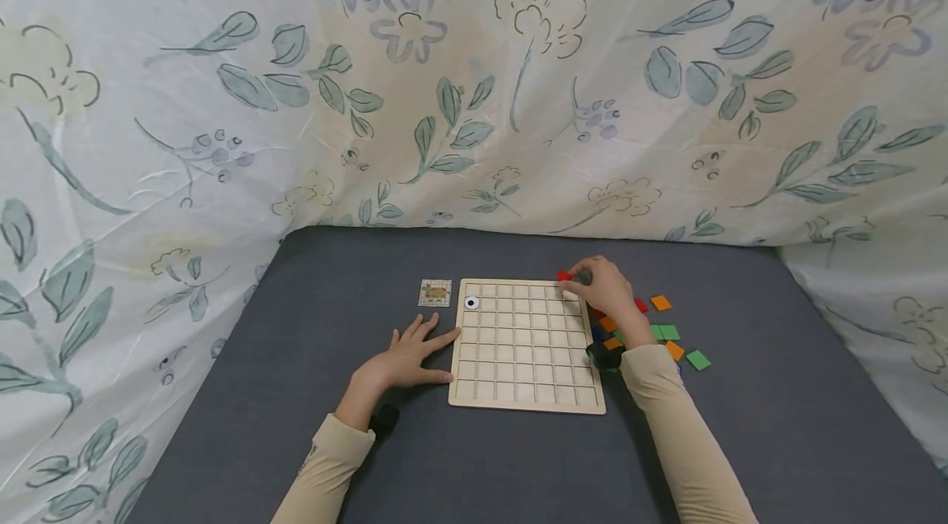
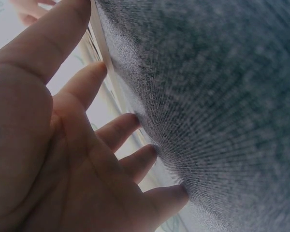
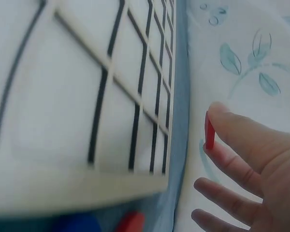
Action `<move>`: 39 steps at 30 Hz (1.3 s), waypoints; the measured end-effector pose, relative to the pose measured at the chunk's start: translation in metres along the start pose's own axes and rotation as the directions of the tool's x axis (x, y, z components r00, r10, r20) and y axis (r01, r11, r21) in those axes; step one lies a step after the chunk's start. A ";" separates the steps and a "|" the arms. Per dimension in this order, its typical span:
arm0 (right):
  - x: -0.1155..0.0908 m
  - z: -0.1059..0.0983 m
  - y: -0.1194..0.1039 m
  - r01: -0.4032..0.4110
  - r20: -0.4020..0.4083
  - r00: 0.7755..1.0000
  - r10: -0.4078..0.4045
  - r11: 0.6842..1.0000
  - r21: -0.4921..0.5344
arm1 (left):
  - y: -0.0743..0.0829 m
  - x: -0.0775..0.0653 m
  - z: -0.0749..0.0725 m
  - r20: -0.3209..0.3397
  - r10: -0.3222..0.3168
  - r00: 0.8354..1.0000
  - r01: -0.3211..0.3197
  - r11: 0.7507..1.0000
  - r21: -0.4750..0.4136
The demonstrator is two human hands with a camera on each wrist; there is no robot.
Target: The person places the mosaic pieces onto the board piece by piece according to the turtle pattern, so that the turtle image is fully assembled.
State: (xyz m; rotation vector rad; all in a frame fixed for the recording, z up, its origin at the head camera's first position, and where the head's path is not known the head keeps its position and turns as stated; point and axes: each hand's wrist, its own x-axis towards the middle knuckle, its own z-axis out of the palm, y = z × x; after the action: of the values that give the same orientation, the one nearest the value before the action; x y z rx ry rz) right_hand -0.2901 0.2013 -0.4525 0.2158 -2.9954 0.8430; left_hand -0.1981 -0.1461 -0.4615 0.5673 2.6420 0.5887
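A square wooden grid board lies on the dark cloth. One white tile with a black dot sits in its upper left cell. My right hand is over the board's far right corner, pinching a red tile between thumb and index finger; the other fingers are loosely bent. My left hand is spread flat on the cloth, with thumb and index fingertips touching the board's left edge. In the left wrist view its fingers are spread apart.
Loose tiles lie right of the board, partly hidden by my right arm: orange tiles, green tiles, some red and blue ones. A small picture card lies beyond my left hand. A floral curtain hangs behind the dark cloth.
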 end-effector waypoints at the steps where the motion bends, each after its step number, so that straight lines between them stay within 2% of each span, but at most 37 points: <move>1: 0.001 0.002 -0.002 -0.001 0.005 1.000 0.001 1.000 0.007 | 0.000 0.000 0.000 0.000 -0.002 1.000 0.002 1.000 0.000; 19: 0.004 0.042 -0.040 0.061 0.027 0.998 -0.062 0.997 0.042 | -0.001 0.001 0.004 0.001 -0.013 1.000 0.013 1.000 0.003; 26: 0.006 0.052 -0.054 0.093 0.040 0.995 -0.093 0.996 0.018 | -0.001 0.003 0.004 0.002 -0.020 1.000 0.020 1.000 0.014; 39: 0.007 0.066 -0.071 0.093 0.057 0.994 -0.092 0.996 -0.016 | 0.000 0.003 0.002 0.008 -0.027 1.000 0.027 1.000 0.010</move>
State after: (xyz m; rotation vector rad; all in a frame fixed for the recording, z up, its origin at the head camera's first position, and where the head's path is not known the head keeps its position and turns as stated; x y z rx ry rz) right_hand -0.2858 0.1060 -0.4716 0.3811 -3.0157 0.8132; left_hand -0.2003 -0.1442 -0.4640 0.5346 2.6425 0.5641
